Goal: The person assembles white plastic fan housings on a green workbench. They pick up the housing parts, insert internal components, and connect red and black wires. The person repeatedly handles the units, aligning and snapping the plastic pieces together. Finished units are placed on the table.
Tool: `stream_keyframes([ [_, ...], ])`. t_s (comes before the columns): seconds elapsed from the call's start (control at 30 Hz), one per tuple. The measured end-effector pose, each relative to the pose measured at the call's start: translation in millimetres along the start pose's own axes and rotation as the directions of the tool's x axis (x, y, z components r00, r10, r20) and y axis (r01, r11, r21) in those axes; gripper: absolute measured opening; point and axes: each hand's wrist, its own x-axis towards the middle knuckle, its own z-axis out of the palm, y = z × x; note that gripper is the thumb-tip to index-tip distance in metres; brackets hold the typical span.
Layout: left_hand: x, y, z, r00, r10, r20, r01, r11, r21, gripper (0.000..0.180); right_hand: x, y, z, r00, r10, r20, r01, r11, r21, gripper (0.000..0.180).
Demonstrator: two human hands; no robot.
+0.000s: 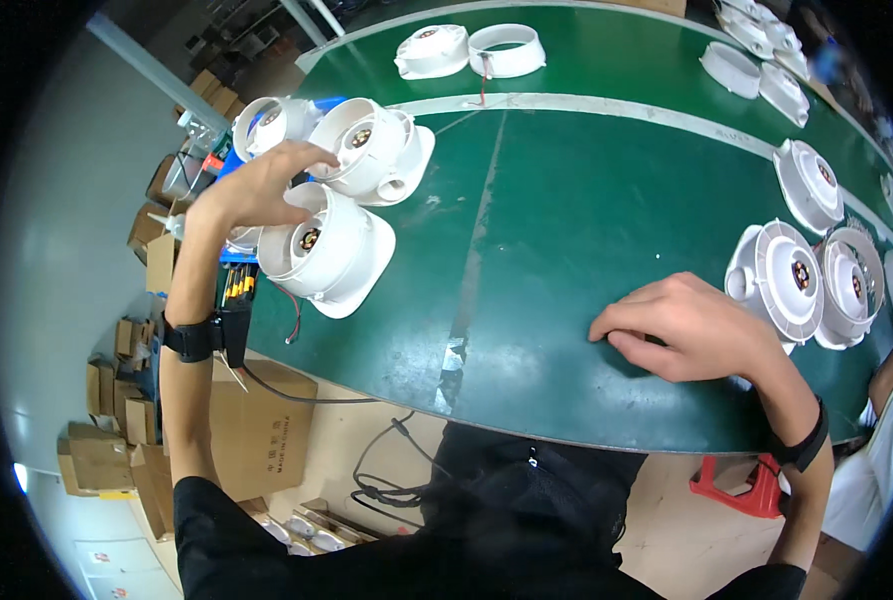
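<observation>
On the left of the table, my left hand (pixel 266 185) reaches over a cluster of white round plastic fan housings. Its fingers are apart and curved: the fingertips are at the rim of the upper housing (pixel 391 150), the thumb at the rim of the nearer housing (pixel 351 270). Neither housing looks lifted. A red and black wire (pixel 295 318) trails from the nearer one. My right hand (pixel 681 325) rests low over the green tabletop (pixel 556 230), fingers loosely bent and slightly apart, with nothing visible in them. Its palm side is hidden.
Several white fan housings (pixel 801 275) stand at the right edge, near another person's arm (pixel 888 380). Another housing (pixel 432 52) and a white ring (pixel 507 50) lie at the back. Cardboard boxes (pixel 261 425) and a red stool (pixel 736 488) are below table level.
</observation>
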Motion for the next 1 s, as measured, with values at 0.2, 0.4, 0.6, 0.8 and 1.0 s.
stream_keyframes([
  [0.2, 37, -28, 40, 0.995, 0.095, -0.022, -0.092, 0.989, 0.112, 0.031, 0, 11, -2, 0.982, 0.118, 0.146, -0.126, 0.991, 0.049, 0.020],
  [0.4, 53, -10, 42, 0.985, 0.168, -0.047, -0.167, 0.986, 0.022, 0.025, -7, 16, 10, 0.997, 0.053, 0.055, -0.052, 0.999, -0.010, 0.024],
  [0.6, 79, 98, 20, 0.968, 0.242, -0.069, -0.240, 0.970, 0.036, 0.023, -2, 5, 15, 0.994, 0.107, 0.023, -0.106, 0.993, -0.044, 0.022],
  [0.8, 163, 172, 9, 0.926, 0.370, -0.077, -0.361, 0.926, 0.111, 0.024, 10, 4, 18, 0.991, 0.105, 0.084, -0.096, 0.990, -0.105, 0.012],
  [1.0, 247, 225, 6, 0.855, 0.494, -0.160, -0.491, 0.869, 0.058, 0.023, -4, -19, 34, 0.982, 0.133, 0.133, -0.120, 0.987, -0.102, 0.011],
])
